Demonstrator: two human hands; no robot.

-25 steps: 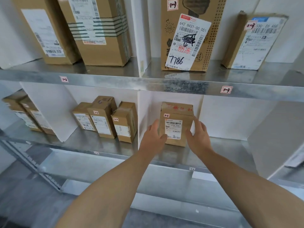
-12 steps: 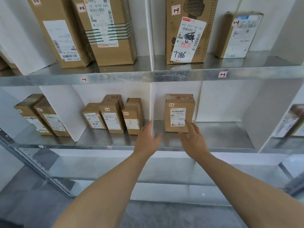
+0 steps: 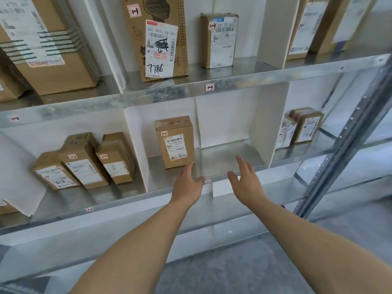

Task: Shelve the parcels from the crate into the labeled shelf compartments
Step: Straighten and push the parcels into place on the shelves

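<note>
A small brown parcel [image 3: 175, 142] with a white barcode label stands upright in the middle compartment of the lower metal shelf [image 3: 224, 158], alone there. My left hand [image 3: 187, 185] hovers just below and in front of it, fingers straight, holding nothing. My right hand [image 3: 246, 181] is open at the shelf's front edge, to the right of the parcel, also empty. Neither hand touches the parcel. A small tag [image 3: 207, 181] marks the compartment's front lip. No crate is in view.
Three small parcels [image 3: 84, 164] lean in the compartment to the left. Two more [image 3: 301, 128] stand in the right one. The upper shelf holds a tall box marked 7786 [image 3: 157, 39], a smaller box [image 3: 220, 39] and large cartons [image 3: 46, 43]. A steel upright [image 3: 343, 141] rises at right.
Both hands have let go of the small parcel and drawn back from it to the shelf's front edge. The view has swung to the right and tilted.
</note>
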